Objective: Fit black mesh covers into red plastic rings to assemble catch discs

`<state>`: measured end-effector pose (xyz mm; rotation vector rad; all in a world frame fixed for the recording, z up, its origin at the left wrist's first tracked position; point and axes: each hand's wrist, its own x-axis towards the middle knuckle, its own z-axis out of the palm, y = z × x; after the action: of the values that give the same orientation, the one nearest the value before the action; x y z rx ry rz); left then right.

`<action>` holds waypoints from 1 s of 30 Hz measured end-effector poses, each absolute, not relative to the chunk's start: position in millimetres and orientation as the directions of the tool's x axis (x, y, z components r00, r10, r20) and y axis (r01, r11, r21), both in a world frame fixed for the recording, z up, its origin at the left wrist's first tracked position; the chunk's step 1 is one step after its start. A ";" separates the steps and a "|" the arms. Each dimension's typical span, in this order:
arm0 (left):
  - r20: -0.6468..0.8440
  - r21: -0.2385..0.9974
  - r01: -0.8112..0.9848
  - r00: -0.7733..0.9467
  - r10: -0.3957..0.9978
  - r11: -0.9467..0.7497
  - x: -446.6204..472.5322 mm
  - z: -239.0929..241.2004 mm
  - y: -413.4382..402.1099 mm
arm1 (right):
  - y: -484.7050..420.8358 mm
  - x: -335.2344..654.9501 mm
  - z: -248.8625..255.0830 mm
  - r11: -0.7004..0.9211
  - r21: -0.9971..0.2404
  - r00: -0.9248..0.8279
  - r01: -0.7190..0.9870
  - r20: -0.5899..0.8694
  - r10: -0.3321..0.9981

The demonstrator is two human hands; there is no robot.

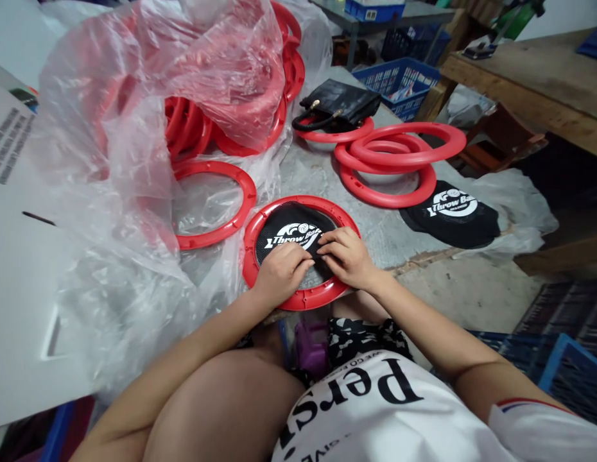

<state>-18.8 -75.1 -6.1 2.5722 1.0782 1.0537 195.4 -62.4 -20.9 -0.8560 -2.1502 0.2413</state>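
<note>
A red plastic ring (253,256) lies on the table in front of me, with a black mesh disc (267,231) printed with white lettering inside it. The mesh covers the upper part of the ring's opening; grey tabletop shows below its near edge. My left hand (282,273) reaches over the ring's near left side, its fingers pinching the near edge of the mesh. Across from it, my right hand (346,256) comes over the right rim with bent fingers gripping that same edge. The two sets of fingertips are close together, and the thumbs are partly hidden.
A clear plastic bag (135,83) of red rings fills the left back. Another ring (250,186) lies beside it. To the right are stacked rings (423,189), printed black mesh discs (465,218) and a black handbag (344,102). A white box (19,269) stands left.
</note>
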 end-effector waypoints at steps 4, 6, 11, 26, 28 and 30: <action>0.466 0.341 0.579 0.581 0.668 -0.741 -18.7 -9.4 -81.9 | -70.6 205.5 -31.6 0.794 -0.434 -0.489 0.426 0.628 0.606; 0.423 0.346 0.582 0.604 0.676 -0.736 -16.8 -9.7 -86.3 | -72.4 206.6 -35.1 0.816 -0.424 -0.489 0.393 0.655 0.576; 0.410 0.390 0.567 0.598 0.688 -0.725 -10.1 -11.7 -98.3 | -71.3 206.4 -37.0 0.837 -0.431 -0.501 0.338 0.670 0.548; 0.457 0.195 0.522 0.701 0.548 -0.830 -10.7 -26.2 -101.8 | -69.5 223.3 -34.5 0.872 -0.370 -0.651 0.322 0.582 0.487; 0.463 0.214 0.510 0.698 0.546 -0.833 -11.6 -26.7 -101.8 | -69.4 225.4 -36.1 0.866 -0.398 -0.670 0.302 0.557 0.490; 0.484 0.236 0.497 0.685 0.544 -0.835 -12.5 -27.1 -101.9 | -68.5 226.4 -36.7 0.863 -0.418 -0.688 0.283 0.539 0.487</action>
<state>-12.5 -101.9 -27.1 2.8048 0.8679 0.8480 226.4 -68.5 -36.7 -0.5547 -2.3658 0.3990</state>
